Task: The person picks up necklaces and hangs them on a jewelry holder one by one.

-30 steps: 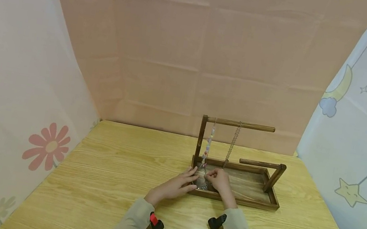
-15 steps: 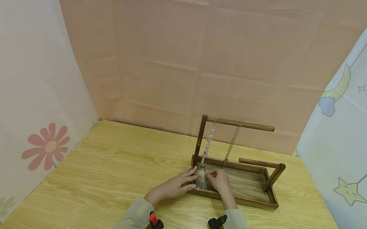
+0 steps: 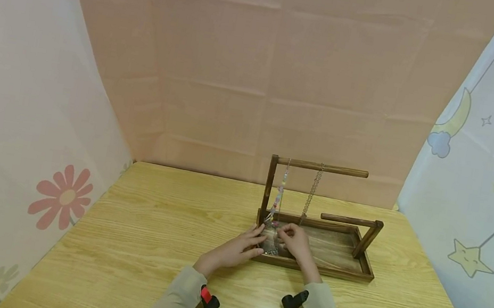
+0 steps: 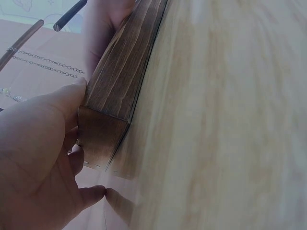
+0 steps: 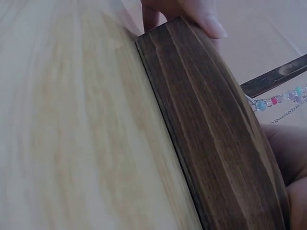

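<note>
A dark wooden jewelry stand [image 3: 339, 273] has a shallow tray base and two bars. From its tall bar's left part hangs a beaded necklace [image 3: 278, 196] with pastel beads and a thin silver chain; a pink bead shows at its lower end. My left hand [image 3: 237, 246] grips the tray's front left corner, its thumb at the front rim and its other fingers around the left end. My right hand [image 3: 297, 243] is over the tray, thumb and index fingertip pinching at the necklace's thin chain. The pinched part is too small to see clearly. Silver chain [image 3: 272, 252] lies heaped in the tray between the hands.
A silver chain necklace [image 3: 313, 191] hangs doubled from the middle of the tall bar [image 3: 346, 171]. A shorter bar [image 3: 345, 219] stands at the stand's right end. The light wood table [image 3: 170, 206] meets a pink backdrop behind and patterned sheets at both sides.
My right fingertips have lifted slightly. The lower end of the beaded necklace has shifted a little to the left, and its pink bead turned. My left hand stays in place.
</note>
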Tool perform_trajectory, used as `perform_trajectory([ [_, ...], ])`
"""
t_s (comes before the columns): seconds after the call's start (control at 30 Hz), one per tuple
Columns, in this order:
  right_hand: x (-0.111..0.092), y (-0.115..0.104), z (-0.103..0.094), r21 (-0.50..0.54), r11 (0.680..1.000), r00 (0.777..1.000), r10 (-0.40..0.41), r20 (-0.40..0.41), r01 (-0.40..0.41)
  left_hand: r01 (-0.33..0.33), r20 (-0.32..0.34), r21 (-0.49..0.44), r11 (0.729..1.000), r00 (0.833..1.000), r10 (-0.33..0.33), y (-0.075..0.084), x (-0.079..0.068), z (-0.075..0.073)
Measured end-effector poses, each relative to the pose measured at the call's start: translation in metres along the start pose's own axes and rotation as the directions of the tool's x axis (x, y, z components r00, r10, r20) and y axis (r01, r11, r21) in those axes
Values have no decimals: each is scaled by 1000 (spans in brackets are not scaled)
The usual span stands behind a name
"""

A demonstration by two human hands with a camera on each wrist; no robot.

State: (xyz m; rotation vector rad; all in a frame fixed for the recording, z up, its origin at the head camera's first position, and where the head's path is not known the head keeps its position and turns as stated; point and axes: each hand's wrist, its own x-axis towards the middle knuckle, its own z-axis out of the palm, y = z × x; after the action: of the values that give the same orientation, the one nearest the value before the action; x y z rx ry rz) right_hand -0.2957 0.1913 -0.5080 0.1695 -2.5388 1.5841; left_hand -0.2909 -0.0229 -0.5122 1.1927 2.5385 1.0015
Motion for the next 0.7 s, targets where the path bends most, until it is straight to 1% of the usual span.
perform_trajectory([
  [0.07, 0, -2, 0, 48, 999, 1000, 0, 2, 0, 1, 1, -2, 1000, 1000, -1, 0, 0, 0],
  [0.1, -1, -2, 0, 53, 999, 1000, -1, 1, 1, 1, 1, -3, 1000, 1000, -1, 1, 0, 0],
  [0.23, 3, -4, 1, 44, 997, 998, 70, -8, -69, 5, 7, -9, 1000, 1000, -5, 2, 0, -1],
  [0.3, 5, -4, 0, 62, 995, 997, 80, -4, -80, 3, 7, -9, 1000, 1000, -3, 1, 0, -1],
  [0.4, 6, -5, -1, 156, 983, 995, 104, -3, -102, 4, 4, -8, 1000, 1000, -4, 0, 0, 0],
  [0.53, 6, -6, -4, 267, 959, 995, 104, -6, -99, 5, 5, -5, 1000, 1000, -5, 0, 1, -1],
  [0.7, 6, -8, -6, 318, 944, 996, 90, -5, -84, 1, 10, 4, 1000, 1000, -1, 1, 1, -1],
])
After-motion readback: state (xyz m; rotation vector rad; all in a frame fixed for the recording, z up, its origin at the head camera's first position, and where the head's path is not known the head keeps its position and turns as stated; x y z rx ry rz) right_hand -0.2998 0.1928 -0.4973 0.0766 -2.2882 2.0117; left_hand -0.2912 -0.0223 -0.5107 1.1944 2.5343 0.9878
